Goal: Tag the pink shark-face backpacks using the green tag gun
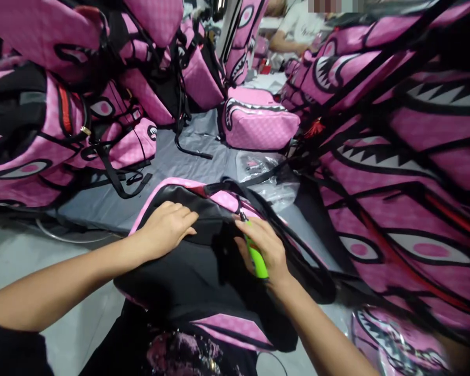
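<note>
A pink and black backpack [203, 261] lies back-side up in front of me on the grey table. My left hand [166, 227] rests on its black back panel near the top, fingers curled and pressed down on the fabric. My right hand [264, 245] is closed around a bright green lighter [256, 256], whose dark metal tip points at the bag's upper edge beside a black strap [258, 201].
Piles of pink shark-mouth backpacks [407, 172] rise on the right and also on the left [43, 125]. A single bag [258, 122] stands at the back centre. Clear plastic wrap [266, 175] lies behind my bag. Another person [297, 28] sits at the far back.
</note>
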